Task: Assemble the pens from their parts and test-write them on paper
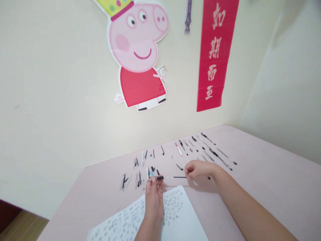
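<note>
My left hand (153, 192) is closed in a pinch on a clear pen barrel with a black end (157, 178), held just above a sheet of handwritten paper (175, 214). My right hand (198, 169) is closed on the end of a thin black ink refill (179, 177), which points left toward the barrel. A small gap separates refill and barrel. Both hands hover low over the pink table (250, 187).
Several assembled pens (215, 152) lie in a row at the back right. Loose pen parts (140, 170) are scattered at the back left, with a pink-white pen (178, 149) between. The wall carries a pig cartoon cut-out (140, 57) and a red banner (215, 53).
</note>
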Demonstrator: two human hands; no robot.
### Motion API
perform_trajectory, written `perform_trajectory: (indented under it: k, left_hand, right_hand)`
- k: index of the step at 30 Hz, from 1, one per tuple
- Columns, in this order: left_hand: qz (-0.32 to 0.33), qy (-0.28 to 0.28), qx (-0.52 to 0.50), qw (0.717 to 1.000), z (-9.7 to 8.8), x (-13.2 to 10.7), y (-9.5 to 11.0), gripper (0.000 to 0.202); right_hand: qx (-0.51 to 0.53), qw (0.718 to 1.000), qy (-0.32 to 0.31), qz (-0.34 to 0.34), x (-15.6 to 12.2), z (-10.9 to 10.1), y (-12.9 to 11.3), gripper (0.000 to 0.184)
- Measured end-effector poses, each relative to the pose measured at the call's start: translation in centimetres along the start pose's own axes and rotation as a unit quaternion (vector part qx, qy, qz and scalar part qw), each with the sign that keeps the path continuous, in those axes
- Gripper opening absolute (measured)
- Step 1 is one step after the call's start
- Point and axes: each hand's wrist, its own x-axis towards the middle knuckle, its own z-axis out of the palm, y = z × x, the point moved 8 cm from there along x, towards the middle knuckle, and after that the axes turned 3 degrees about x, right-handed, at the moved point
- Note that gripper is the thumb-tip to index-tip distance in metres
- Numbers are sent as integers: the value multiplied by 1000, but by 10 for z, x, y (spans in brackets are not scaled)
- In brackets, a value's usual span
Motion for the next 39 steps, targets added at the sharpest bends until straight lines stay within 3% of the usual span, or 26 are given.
perform_trajectory:
  k: [8, 13, 24, 30, 35, 39]
  left_hand:
    - [-1, -1, -1, 1000, -4, 3, -1, 16]
    - [-5, -24, 20, 999, 4, 0, -1, 26]
    - [-31, -74, 35, 996, 14, -4, -9, 28]
    - [-40, -68, 22, 997, 15, -4, -9, 23]
    - [-55, -54, 0, 997, 13, -3, -10, 13]
    - [-63, -42, -9, 997, 11, -4, -10, 4]
  right_hand:
    - [41, 999, 23, -18, 2, -3, -3, 16]
    - [74, 996, 38, -35, 5, -3, -6, 18]
    - [176, 977, 117, -41, 37, 34, -8, 15]
    - [224, 959, 169, -42, 37, 37, -9, 14]
    - [160, 965, 188, -91, 36, 28, -16, 14]
    - [35, 951, 294, -91, 31, 6, -10, 16]
